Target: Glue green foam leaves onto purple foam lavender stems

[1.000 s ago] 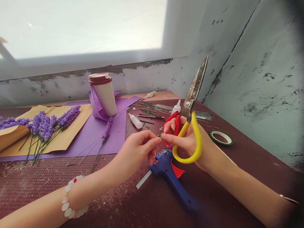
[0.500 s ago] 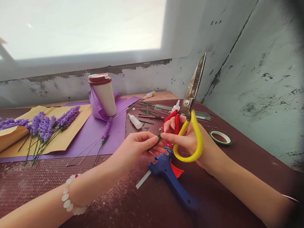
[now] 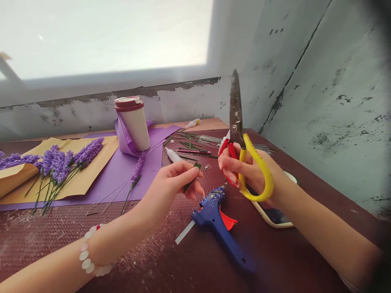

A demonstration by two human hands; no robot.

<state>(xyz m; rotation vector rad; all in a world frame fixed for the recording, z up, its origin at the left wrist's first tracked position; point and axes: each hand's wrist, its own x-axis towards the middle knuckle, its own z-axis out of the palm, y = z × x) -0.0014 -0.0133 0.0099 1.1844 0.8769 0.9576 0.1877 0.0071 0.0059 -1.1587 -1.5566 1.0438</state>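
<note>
Between its thumb and fingers, my left hand [image 3: 175, 183] pinches a small dark green leaf-like piece [image 3: 198, 166]. My right hand [image 3: 247, 167] is wrapped round the scissors [image 3: 236, 110], which have one red and one yellow handle; the blades point up and look closed. The two hands are apart. Below and between them lies a blue glue gun [image 3: 215, 219] with a red trigger and a glue stick poking out of its back. A single purple flower stem [image 3: 139, 167] rests on purple paper [image 3: 122, 179], left of my left hand.
Purple flowers [image 3: 58, 162] lie on yellow paper [image 3: 100, 158] at the left. A lidded cup [image 3: 137, 126] stands behind. Green wires [image 3: 195, 144] and a white bottle [image 3: 172, 155] lie mid-table. A phone [image 3: 275, 217] and tape roll [image 3: 290, 177] sit partly under my right arm.
My right hand has moved away from the green piece to the right, and the scissors have turned more upright. My left hand keeps the piece. The phone now shows.
</note>
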